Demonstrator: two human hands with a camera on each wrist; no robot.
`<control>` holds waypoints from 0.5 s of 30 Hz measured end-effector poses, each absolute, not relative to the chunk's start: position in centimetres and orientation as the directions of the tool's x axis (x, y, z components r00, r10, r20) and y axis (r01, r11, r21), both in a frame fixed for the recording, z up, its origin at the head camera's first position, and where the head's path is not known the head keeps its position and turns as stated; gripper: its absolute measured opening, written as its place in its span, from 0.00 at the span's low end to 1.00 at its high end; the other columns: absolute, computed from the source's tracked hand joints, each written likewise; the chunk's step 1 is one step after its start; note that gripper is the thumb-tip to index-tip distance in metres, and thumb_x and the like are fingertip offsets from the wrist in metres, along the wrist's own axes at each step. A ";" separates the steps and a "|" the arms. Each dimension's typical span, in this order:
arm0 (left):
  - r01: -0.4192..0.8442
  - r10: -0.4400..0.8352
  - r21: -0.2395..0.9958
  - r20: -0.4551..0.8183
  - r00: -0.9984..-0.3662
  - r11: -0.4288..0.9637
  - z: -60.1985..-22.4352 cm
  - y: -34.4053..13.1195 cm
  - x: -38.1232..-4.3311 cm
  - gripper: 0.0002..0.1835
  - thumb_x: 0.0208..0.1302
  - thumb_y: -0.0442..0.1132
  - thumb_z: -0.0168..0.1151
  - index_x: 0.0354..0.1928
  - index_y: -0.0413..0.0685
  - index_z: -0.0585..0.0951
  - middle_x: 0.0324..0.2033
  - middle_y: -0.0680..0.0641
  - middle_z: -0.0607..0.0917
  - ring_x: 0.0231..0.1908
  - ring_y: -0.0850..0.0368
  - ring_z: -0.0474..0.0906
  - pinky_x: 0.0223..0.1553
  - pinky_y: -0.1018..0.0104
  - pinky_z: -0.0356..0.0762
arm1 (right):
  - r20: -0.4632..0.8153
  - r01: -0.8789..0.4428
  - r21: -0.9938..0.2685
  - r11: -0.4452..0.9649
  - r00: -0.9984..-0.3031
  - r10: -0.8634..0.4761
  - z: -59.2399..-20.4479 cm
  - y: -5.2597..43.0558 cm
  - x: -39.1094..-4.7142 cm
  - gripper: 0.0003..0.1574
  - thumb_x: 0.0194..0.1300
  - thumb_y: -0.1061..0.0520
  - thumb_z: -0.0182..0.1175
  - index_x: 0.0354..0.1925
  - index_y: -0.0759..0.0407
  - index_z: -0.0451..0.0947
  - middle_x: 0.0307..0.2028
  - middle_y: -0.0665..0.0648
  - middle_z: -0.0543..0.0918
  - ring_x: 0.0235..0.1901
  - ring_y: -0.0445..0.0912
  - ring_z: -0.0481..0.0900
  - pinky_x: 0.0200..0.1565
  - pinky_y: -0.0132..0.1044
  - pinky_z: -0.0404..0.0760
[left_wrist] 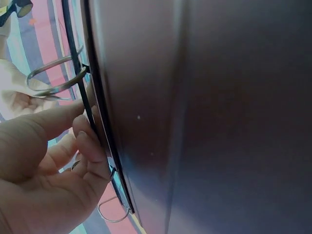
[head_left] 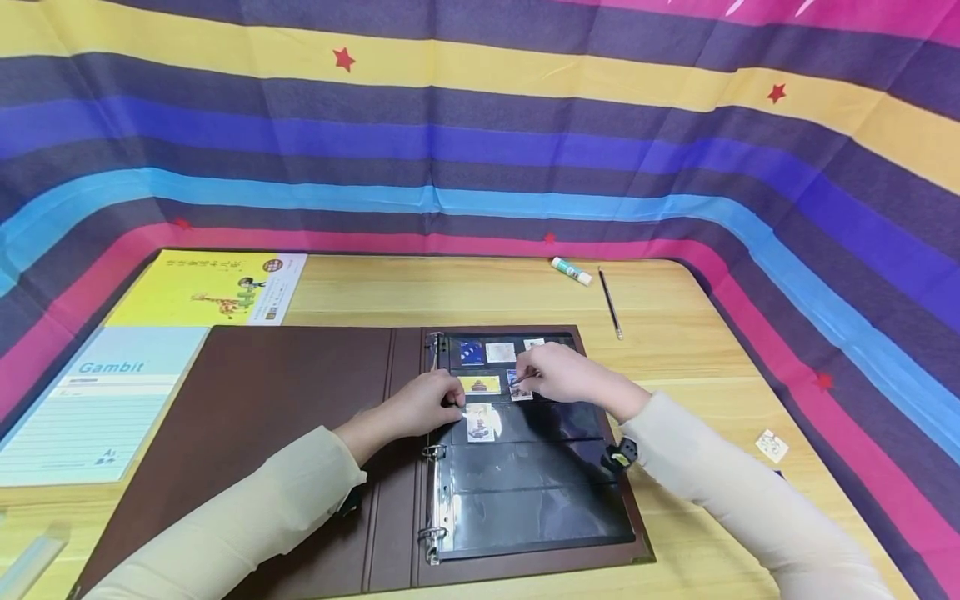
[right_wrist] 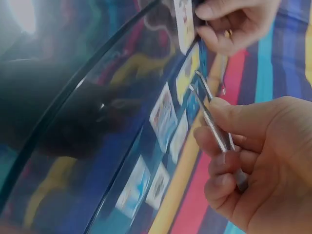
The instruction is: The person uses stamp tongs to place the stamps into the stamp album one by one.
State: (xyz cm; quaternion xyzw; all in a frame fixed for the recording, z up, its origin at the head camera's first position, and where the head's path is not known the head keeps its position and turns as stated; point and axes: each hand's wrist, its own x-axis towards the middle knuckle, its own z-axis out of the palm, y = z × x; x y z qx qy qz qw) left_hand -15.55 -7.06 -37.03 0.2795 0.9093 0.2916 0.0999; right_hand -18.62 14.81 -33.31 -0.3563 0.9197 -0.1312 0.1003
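A brown ring-binder stamp album [head_left: 300,417] lies spread, with a black pocket page [head_left: 540,517] on its right side. My left hand [head_left: 420,404] pinches the page's inner edge by the rings, right beside a pale stamp [head_left: 480,423]. My right hand [head_left: 558,372] grips metal tweezers [right_wrist: 209,117], their tips apart over the page in the right wrist view. Just below the right fingers sits a blue-and-white stamp [head_left: 519,392] in the second row. A yellow stamp [head_left: 480,385] lies to its left. The top row holds a blue stamp [head_left: 471,353] and a whitish stamp [head_left: 501,352].
Behind the album lie a glue stick [head_left: 572,271] and a pencil [head_left: 609,304]. One loose stamp [head_left: 772,446] rests on the table to the right. At left are a yellow booklet [head_left: 180,287] and a Gambit pad [head_left: 112,417]. Striped cloth [head_left: 480,150] surrounds the table.
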 end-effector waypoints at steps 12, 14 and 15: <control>0.427 0.560 0.593 -0.049 -0.827 0.682 -37.2 -7.1 -15.6 0.06 0.46 0.36 0.61 0.24 0.47 0.74 0.25 0.52 0.70 0.27 0.58 0.64 0.31 0.67 0.64 | 0.040 -0.405 -0.552 0.729 -0.886 -0.462 -33.2 25.9 -15.6 0.05 0.54 0.54 0.54 0.29 0.55 0.72 0.24 0.47 0.73 0.24 0.41 0.69 0.27 0.34 0.69; 0.424 0.559 0.597 -0.051 -0.828 0.681 -37.3 -7.1 -15.6 0.05 0.46 0.36 0.61 0.25 0.47 0.74 0.25 0.52 0.70 0.28 0.58 0.64 0.31 0.67 0.64 | 0.057 -0.361 -0.545 0.757 -0.916 -0.396 -33.3 28.1 -14.8 0.07 0.55 0.52 0.53 0.30 0.53 0.72 0.25 0.48 0.73 0.25 0.41 0.69 0.27 0.34 0.68; 0.423 0.558 0.599 -0.051 -0.828 0.681 -37.2 -7.1 -15.6 0.05 0.46 0.36 0.61 0.25 0.47 0.74 0.25 0.52 0.70 0.28 0.58 0.64 0.31 0.67 0.64 | 0.068 -0.341 -0.539 0.770 -0.929 -0.363 -33.4 29.1 -14.3 0.08 0.55 0.51 0.53 0.31 0.54 0.72 0.26 0.48 0.73 0.26 0.40 0.69 0.28 0.33 0.69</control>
